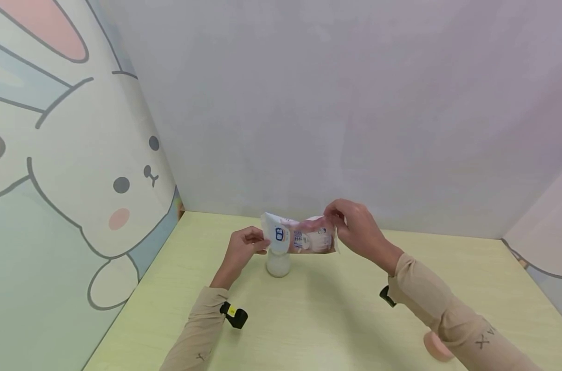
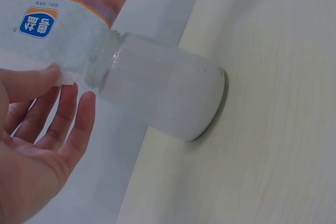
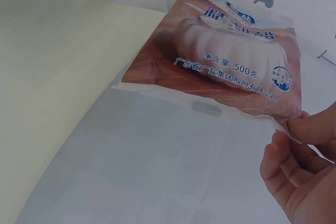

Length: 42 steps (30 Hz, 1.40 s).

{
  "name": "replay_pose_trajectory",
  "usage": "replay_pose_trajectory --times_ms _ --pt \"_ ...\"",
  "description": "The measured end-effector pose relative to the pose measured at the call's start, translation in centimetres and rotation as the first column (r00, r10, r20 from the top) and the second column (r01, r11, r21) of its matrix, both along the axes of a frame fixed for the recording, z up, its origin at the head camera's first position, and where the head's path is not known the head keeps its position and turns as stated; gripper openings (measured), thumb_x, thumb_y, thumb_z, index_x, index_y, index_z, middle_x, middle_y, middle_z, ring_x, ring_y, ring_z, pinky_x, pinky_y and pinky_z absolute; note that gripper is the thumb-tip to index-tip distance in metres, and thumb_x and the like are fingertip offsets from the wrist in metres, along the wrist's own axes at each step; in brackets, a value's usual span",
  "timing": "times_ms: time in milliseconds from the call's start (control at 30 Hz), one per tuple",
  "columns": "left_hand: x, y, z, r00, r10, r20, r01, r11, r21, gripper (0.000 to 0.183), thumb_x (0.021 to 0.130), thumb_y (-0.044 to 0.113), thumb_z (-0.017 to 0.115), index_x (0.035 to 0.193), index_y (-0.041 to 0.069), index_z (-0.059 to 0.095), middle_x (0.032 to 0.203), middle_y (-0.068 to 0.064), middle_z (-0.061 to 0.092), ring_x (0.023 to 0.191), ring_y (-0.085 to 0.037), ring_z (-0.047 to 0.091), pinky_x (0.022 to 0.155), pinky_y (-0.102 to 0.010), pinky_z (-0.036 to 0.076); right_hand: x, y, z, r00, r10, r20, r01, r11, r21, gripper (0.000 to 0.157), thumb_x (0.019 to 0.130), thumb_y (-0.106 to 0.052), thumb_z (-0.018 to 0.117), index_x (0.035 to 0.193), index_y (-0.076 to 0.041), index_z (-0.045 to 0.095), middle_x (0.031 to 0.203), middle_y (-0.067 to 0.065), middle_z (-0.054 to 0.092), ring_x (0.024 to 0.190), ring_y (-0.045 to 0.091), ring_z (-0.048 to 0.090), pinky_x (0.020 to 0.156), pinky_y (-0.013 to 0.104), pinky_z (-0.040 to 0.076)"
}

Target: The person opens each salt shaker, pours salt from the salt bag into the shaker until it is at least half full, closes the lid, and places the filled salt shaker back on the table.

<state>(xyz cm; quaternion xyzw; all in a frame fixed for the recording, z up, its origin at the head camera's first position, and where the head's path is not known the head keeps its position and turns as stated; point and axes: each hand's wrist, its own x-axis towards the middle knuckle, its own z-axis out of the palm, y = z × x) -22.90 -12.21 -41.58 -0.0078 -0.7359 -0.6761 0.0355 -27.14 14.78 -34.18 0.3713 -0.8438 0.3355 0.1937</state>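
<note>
A salt bag (image 1: 309, 236), brown and white with blue printing, is held sideways above the table between both hands. My left hand (image 1: 244, 250) pinches the edge of its white end between thumb and fingers. At the opposite end, my right hand (image 1: 355, 226) pinches an upper corner; the right wrist view shows thumb and fingertips on that corner of the bag (image 3: 231, 61). Below the bag's left end stands an upright glass jar (image 1: 278, 264) with whitish contents. In the left wrist view, the bag's white end overlaps the mouth of the jar (image 2: 163, 87).
A round pink object (image 1: 437, 346) lies on the pale wooden table (image 1: 281, 330), partly hidden by the right sleeve. Behind the table rises a plain grey wall (image 1: 309, 103). A wall with a cartoon rabbit (image 1: 91, 165) borders the left side.
</note>
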Motion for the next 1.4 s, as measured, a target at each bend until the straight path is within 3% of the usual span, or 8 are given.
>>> replay_pose_trajectory --times_ms 300,767,1400 --pt "0.07 0.06 0.13 1.0 0.0 -0.005 0.0 1.0 -0.002 0.013 0.084 -0.006 0.066 0.095 -0.009 0.063 0.092 -0.021 0.066 0.086 -0.034 0.065 0.079 -0.05 0.054 0.0 -0.01 0.04 1.0 0.005 -0.008 -0.005 1.0 -0.007 0.017 0.085 0.01 0.057 0.086 -0.006 0.065 0.08 0.001 0.062 0.065 0.012 0.051 0.056 0.029 0.046" --pt "0.08 -0.09 0.1 1.0 -0.003 -0.005 0.003 1.0 0.013 0.013 0.084 -0.006 0.066 0.095 -0.01 0.063 0.092 -0.021 0.066 0.089 -0.042 0.063 0.076 -0.045 0.056 0.26 -0.2 0.43 1.0 -0.003 0.016 0.003 1.0 0.0 0.017 0.086 0.01 0.057 0.087 -0.005 0.065 0.081 0.002 0.063 0.067 0.014 0.051 0.058 0.03 0.047" --pt "-0.01 -0.17 0.16 1.0 0.004 -0.011 -0.003 1.0 0.016 0.012 0.083 -0.006 0.066 0.095 -0.01 0.063 0.093 -0.022 0.066 0.09 -0.041 0.063 0.078 -0.05 0.054 0.18 -0.17 0.42 1.0 -0.002 0.017 0.002 1.0 -0.006 0.019 0.085 0.011 0.056 0.087 -0.005 0.065 0.081 0.002 0.063 0.067 0.014 0.052 0.058 0.031 0.047"
